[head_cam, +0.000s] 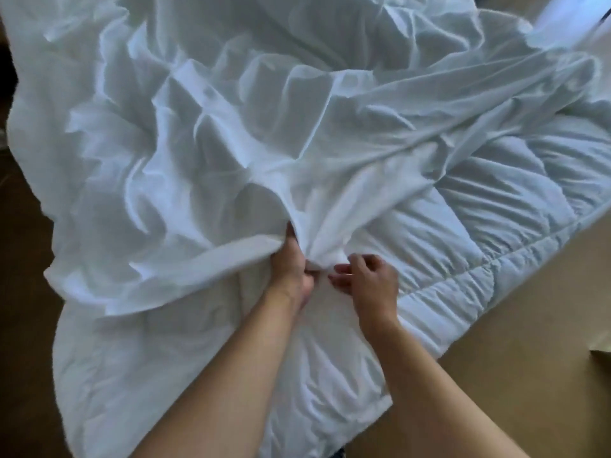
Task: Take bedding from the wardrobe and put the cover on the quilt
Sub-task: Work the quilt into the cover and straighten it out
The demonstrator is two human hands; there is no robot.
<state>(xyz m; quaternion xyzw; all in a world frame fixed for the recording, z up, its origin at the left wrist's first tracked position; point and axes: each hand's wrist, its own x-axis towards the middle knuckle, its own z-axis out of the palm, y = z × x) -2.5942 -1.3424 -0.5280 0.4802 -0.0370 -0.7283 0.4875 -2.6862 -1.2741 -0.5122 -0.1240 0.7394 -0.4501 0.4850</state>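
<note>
Cover [231,127], white, lies crumpled over most of quilt [479,226]; quilt's stitched right edge is bare, with brown floor [496,342] beyond it. Left hand [292,262] is clenched round a gathered bunch of cover. Right hand [370,276] is half-curled, fingertips at the same bunch; hold not discernible. Both forearms reach forward, wrists close together.

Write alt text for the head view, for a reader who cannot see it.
A left hand grips a bunched edge of a thin white cover crumpled over a padded white quilt; the right hand curls its fingers at the bunch. Brown floor shows at the sides.
</note>
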